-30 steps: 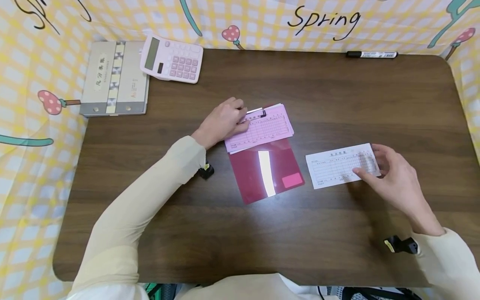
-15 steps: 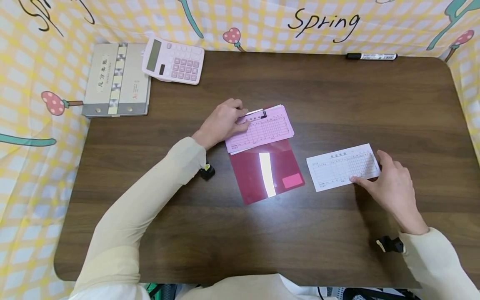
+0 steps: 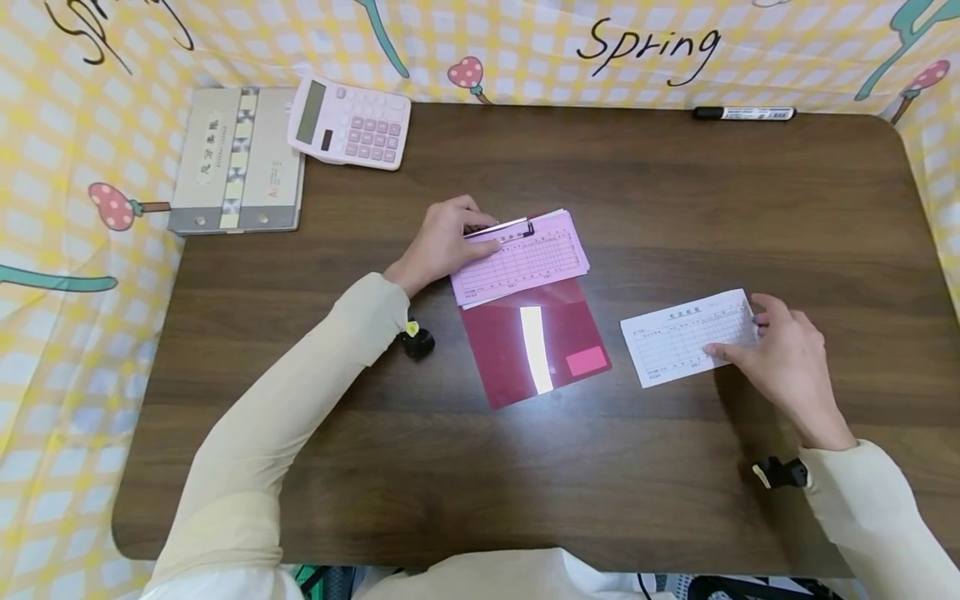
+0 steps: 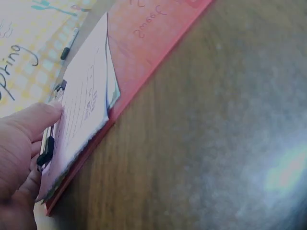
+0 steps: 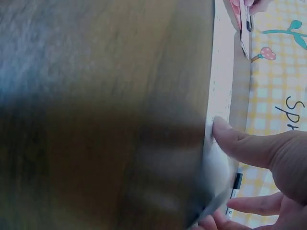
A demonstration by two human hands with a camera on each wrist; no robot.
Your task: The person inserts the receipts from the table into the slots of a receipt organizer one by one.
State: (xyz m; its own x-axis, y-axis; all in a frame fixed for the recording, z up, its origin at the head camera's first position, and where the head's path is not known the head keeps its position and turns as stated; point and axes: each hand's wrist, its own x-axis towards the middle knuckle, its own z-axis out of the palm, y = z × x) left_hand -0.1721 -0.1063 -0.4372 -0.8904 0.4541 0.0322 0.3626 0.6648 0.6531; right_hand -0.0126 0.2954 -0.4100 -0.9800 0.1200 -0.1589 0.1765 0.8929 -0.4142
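My left hand (image 3: 438, 242) grips the top of a dark red clipboard (image 3: 487, 350), its thumb on the metal clip (image 4: 46, 151). Under that clip lies a small stack of pink printed forms (image 3: 525, 258) with a table grid. To the right, my right hand (image 3: 787, 358) holds a white printed form (image 3: 675, 337) by its right end. In the right wrist view the thumb (image 5: 240, 143) lies on the face of the form, and its near end bends up toward the fingers. Part of that end is hidden behind the hand.
A pink calculator (image 3: 352, 125) overlaps a grey notebook (image 3: 232, 158) at the back left. A black-capped marker (image 3: 742, 113) lies along the back edge of the brown table (image 3: 600, 483). A yellow checked cloth (image 3: 510, 50) stands around the table.
My right hand has shifted slightly left on the white form, and the form has moved a little right and toward me. The left hand still grips the clipboard, its fingers shifted slightly.
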